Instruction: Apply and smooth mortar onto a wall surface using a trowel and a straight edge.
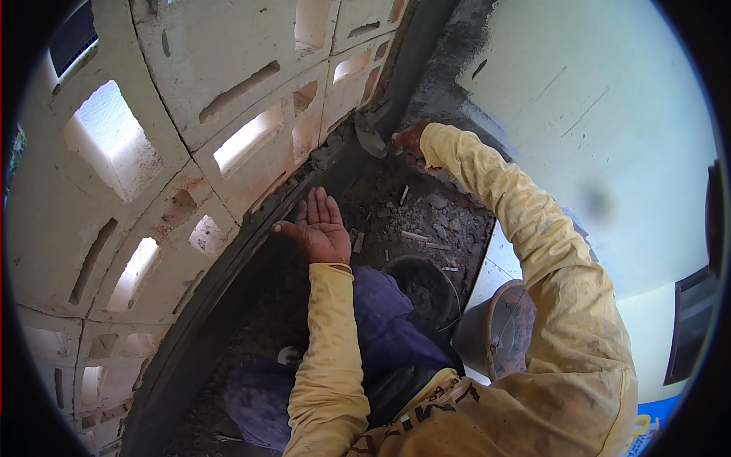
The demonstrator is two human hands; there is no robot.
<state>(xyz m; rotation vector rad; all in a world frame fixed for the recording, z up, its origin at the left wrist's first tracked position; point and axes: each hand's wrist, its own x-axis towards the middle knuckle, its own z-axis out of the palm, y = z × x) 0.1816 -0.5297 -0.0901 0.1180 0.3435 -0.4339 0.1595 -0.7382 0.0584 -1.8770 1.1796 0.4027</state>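
My right hand is closed at the far corner, where the block wall meets the plastered wall. It grips a trowel whose curved grey blade rests against or very close to the rough mortar along the foot of the blocks. The trowel's handle is mostly hidden in my fingers. Nearer to me, my left hand is open, palm up with fingers stretched out, beside the dark mortar ledge. Nothing lies on its palm.
A pale openwork block wall rises on the left; a light plastered wall stands right. Rubble and wood scraps cover the ground. A dark bucket stands before my knees, and a larger mortar-stained bucket is near my right arm.
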